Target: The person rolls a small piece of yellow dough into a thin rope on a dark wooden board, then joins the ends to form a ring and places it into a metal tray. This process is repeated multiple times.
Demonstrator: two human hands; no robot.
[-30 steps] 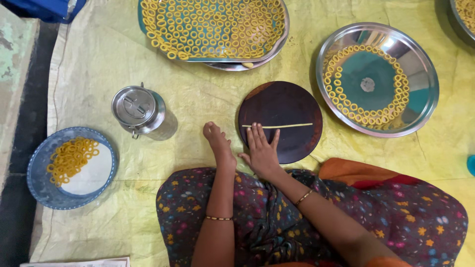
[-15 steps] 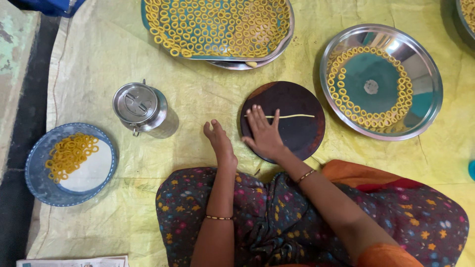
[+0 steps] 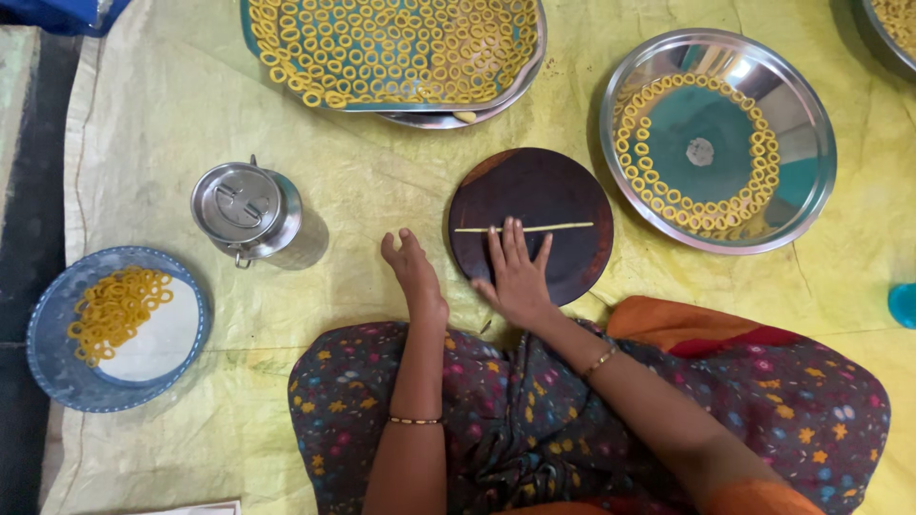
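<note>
top tray point(image 3: 534, 57): cut by edge | blue object point(image 3: 903, 305): cropped, perhaps a cup

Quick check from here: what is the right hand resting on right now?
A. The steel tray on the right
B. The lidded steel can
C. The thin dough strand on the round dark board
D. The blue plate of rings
C: the right hand lies flat on the dark board, its fingers over the thin dough strand.

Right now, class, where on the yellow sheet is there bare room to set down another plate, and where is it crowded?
Bare sheet lies between the steel can and dark round board, and below the blue plate. Crowded: the top edge, where the ring-filled tray and steel plate sit.
</note>
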